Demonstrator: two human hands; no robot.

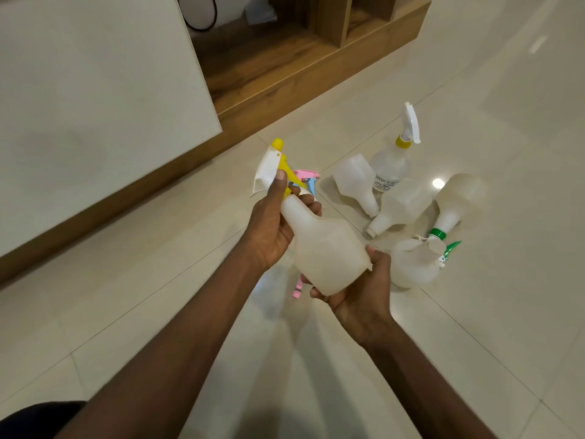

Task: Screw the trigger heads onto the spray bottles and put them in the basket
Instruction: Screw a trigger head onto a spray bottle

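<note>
Bottle and trigger come first: a translucent white plastic spray bottle [326,245] hangs in the air above the pale tiled floor [158,264], tilted with its neck up and away. The right hand [361,289] cups its base, fingers curled under it. The left hand [272,226] wraps the neck, thumb pressed against the white-and-yellow trigger head [272,166] seated on top, so both hands are closed on one assembly. My guess is the collar is being turned home; whether the thread has caught I cannot tell, since the fingers hide it.

Just beyond the held bottle, a pink-and-blue trigger head [307,177] peeks out, and below it a pink piece [297,288] shows near the floor. Further out to the right lie two uncapped frosted bottles [357,182] on their sides, with an upright clear bottle with yellow collar and white trigger [392,163] behind them and a bottle with a green collar [456,201] beside them. Nearest the held bottle's base, a round-bodied bottle with a green-tipped trigger [418,264] rests.

Risk, as I judge it: the tilted grip could let the collar cross-thread, or the smooth base could slip from the cupped palm. No basket is in view.

Black print sits on the upright bottle's label, too small to read.
</note>
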